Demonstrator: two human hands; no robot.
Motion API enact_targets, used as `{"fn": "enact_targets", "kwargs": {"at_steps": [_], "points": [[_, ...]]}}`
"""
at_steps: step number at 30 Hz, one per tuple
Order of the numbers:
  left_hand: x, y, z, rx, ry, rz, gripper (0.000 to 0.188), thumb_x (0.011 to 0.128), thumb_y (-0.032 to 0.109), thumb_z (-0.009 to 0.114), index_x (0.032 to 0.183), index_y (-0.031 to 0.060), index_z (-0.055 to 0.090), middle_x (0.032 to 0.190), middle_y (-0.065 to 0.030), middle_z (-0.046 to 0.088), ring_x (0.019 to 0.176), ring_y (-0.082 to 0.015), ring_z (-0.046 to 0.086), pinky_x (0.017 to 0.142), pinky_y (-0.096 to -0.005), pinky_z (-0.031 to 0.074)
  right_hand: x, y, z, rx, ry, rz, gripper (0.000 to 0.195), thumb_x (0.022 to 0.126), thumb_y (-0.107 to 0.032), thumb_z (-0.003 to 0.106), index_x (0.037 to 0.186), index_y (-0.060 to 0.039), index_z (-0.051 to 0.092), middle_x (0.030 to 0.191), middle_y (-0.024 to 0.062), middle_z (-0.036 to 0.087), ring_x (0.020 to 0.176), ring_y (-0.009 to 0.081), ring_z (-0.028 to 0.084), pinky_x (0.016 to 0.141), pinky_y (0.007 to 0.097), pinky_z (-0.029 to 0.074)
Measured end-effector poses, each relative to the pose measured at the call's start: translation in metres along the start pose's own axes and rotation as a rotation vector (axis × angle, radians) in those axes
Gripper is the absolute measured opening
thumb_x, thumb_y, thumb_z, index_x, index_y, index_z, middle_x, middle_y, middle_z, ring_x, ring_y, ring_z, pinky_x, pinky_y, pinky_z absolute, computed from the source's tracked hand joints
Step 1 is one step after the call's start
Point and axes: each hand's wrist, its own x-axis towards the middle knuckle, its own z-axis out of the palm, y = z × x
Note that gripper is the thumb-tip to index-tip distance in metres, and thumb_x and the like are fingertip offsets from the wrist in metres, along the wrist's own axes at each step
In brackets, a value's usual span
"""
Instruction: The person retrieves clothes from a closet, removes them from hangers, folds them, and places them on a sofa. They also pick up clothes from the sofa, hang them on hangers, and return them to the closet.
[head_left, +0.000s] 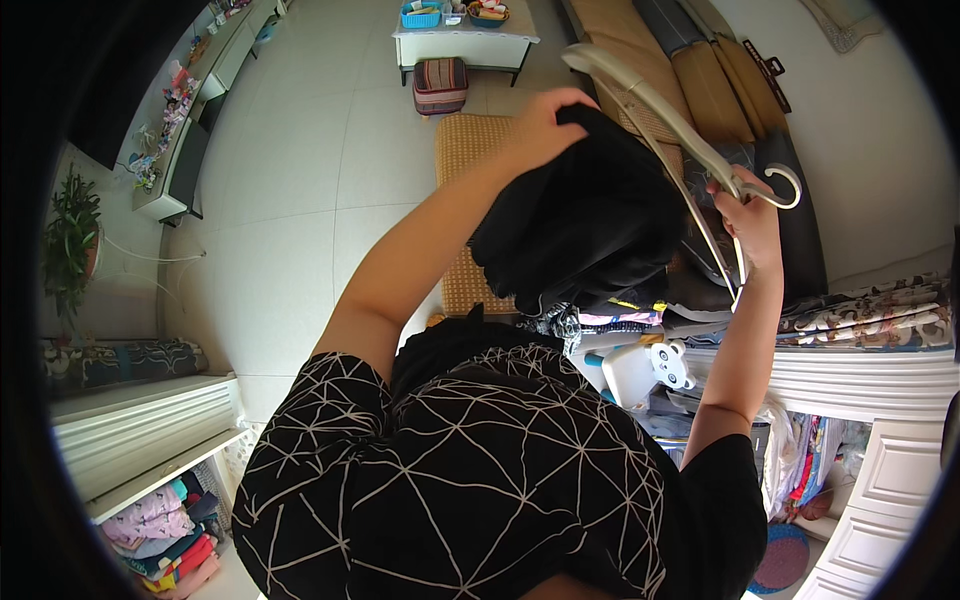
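Note:
My left hand (546, 129) pinches the upper edge of a black garment (592, 217), which hangs in loose folds over the sofa. Off to the right, a cream plastic clothes hanger (667, 120) is gripped by my right hand (752, 219) near the base of its hook. The hanger is tilted, with one broad shoulder end pointing away from me and its thin bar running beside the garment. Whether the bar touches the cloth, I cannot tell. Beneath the garment lies the woven tan cover of the sofa (471, 157).
Folded clothes (619, 319) lie close to my body, near a white child's chair with a panda face (670, 365). A striped stool (439, 84) and a white table (465, 52) with baskets stand beyond. Shelves of clothes (161, 540) are at lower left; curtains (870, 315) hang right.

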Motion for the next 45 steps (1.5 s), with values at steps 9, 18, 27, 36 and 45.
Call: {"fn": "enact_targets", "kwargs": {"at_steps": [9, 18, 27, 36, 45], "points": [[0.007, 0.054, -0.006, 0.509, -0.336, 0.162, 0.039, 0.071, -0.004, 0.057, 0.105, 0.0101, 0.071, 0.113, -0.0081, 0.068, 0.106, -0.0288, 0.062, 0.094, -0.0354, 0.047, -0.009, -0.006, 0.026, 0.308, 0.199, 0.012, 0.011, 0.09, -0.013, 0.063, 0.086, -0.005, 0.058, 0.058, -0.0023, 0.048, 0.042, 0.0037, 0.039, 0.036, 0.0195, 0.029], [0.017, 0.046, -0.066, 1.2, -0.462, -0.367, 0.03, 0.074, 0.021, 0.068, 0.096, 0.0009, 0.07, 0.098, -0.0175, 0.069, 0.092, -0.0323, 0.064, 0.081, -0.0388, 0.051, -0.061, 0.012, 0.034, 0.425, 0.138, 0.087, 0.042, 0.101, -0.042, 0.048, 0.082, -0.0056, 0.058, 0.046, -0.0045, 0.033, 0.035, 0.0032, 0.027, 0.034, 0.0204, 0.022], [-0.02, 0.04, -0.078, 0.803, -0.147, -0.715, 0.046, 0.09, 0.032, 0.056, 0.118, -0.0043, 0.062, 0.11, -0.015, 0.068, 0.101, -0.0265, 0.062, 0.089, -0.0343, 0.047, -0.105, 0.069, 0.096, 0.566, -0.184, 0.366, 0.038, 0.1, -0.038, 0.051, 0.074, -0.0096, 0.052, 0.048, -0.005, 0.036, 0.036, 0.0034, 0.029, 0.034, 0.0194, 0.023], [-0.053, 0.064, -0.053, 0.539, -0.07, -0.683, 0.055, 0.096, 0.045, 0.048, 0.117, -0.0039, 0.061, 0.105, -0.0155, 0.068, 0.097, -0.0249, 0.062, 0.087, -0.0331, 0.046, -0.099, 0.08, 0.162, 0.612, -0.137, 0.442, 0.04, 0.097, -0.044, 0.053, 0.072, -0.0122, 0.053, 0.047, -0.0055, 0.037, 0.035, 0.004, 0.029, 0.033, 0.0221, 0.021], [-0.135, 0.09, 0.048, 0.977, -0.569, -0.19, 0.026, 0.092, 0.025, 0.058, 0.099, -0.0004, 0.055, 0.107, -0.0174, 0.056, 0.071, -0.0385, 0.062, 0.063, -0.0439, 0.052, -0.082, 0.088, 0.207, 0.621, -0.008, 0.501, 0.041, 0.095, -0.043, 0.057, 0.08, -0.0048, 0.06, 0.054, -0.0024, 0.046, 0.039, 0.0064, 0.04, 0.035, 0.0224, 0.027]]}}
